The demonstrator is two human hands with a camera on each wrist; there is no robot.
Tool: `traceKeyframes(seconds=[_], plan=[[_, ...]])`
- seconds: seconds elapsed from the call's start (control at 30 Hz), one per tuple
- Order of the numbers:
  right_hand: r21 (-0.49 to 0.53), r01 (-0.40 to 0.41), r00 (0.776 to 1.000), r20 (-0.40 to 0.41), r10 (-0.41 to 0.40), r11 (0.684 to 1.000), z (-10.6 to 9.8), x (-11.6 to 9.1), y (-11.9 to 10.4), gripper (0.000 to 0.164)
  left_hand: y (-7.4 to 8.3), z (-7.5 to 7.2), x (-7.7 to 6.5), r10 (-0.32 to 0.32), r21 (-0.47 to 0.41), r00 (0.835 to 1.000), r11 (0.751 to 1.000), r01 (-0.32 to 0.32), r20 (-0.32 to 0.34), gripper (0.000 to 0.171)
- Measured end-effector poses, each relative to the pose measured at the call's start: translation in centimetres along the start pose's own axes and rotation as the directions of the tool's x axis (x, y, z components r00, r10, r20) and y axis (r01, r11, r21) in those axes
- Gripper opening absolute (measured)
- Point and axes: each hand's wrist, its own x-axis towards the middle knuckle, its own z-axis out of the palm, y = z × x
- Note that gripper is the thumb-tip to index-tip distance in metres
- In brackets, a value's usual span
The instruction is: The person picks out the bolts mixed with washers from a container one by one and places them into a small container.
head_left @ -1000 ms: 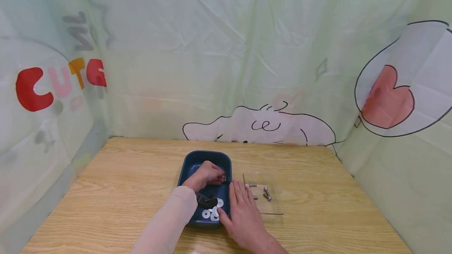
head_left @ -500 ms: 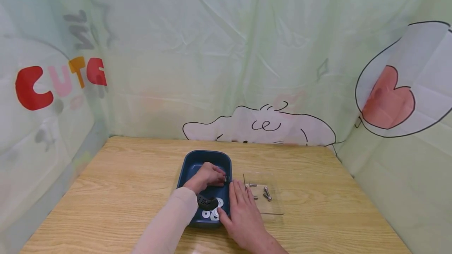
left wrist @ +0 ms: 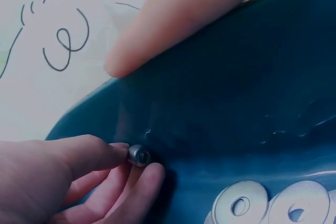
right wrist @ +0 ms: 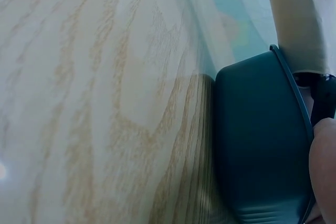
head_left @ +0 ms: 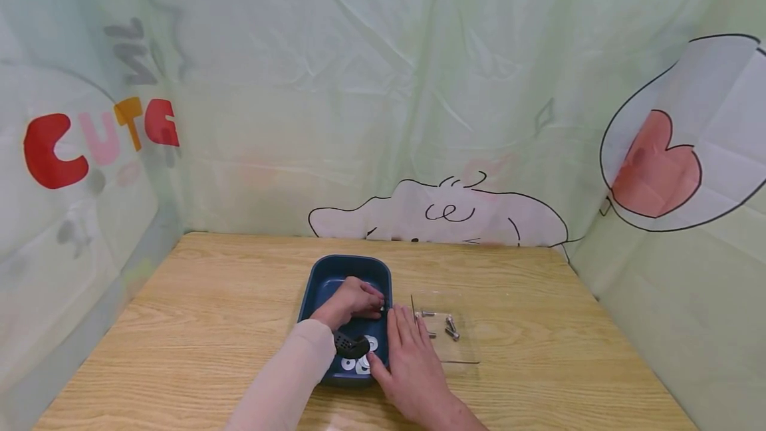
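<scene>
My left hand (head_left: 352, 299) reaches into a dark blue box (head_left: 350, 257) and pinches a small socket-head bolt (left wrist: 139, 156) between thumb and fingertips, near the box's right inner wall. Its socket end faces the left wrist camera; the rest is hidden by the fingers. Over the box's right rim lies my right hand (head_left: 415, 368), fingers straight and the thumb reaching inside. One of its fingers (left wrist: 157, 35) crosses above the rim in the left wrist view. Flat metal washers (left wrist: 240, 206) lie on the box floor at the near end, below my left wrist.
Just right of my right hand is a clear plastic tray (head_left: 463, 351) holding several metal bolts (head_left: 451, 326). Everything stands on a wooden table (head_left: 251, 271). Printed curtains (head_left: 269, 118) rise at its back and sides.
My left hand still pinches the bolt by the right inner wall, its fingertips shifting only slightly. The right hand stays on the rim, and the box has not visibly moved.
</scene>
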Motion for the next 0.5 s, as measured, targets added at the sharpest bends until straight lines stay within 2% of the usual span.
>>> traceKeyframes(seconds=[0.27, 0.5], plan=[[0.014, -0.006, 1.000, 0.016, 0.005, 1.000, -0.2, 0.0, 0.0, 0.087, 0.4, -0.2, -0.1, 0.010, -0.031, 1.000, 0.999, -0.009, 0.016, 0.020], [0.041, -0.015, 1.000, -0.006, 0.015, 0.999, -0.8, -0.1, 0.3, 0.086, 1.1, -0.8, -0.1, 0.036, -0.074, 0.999, 0.997, -0.034, 0.029, 0.022]])
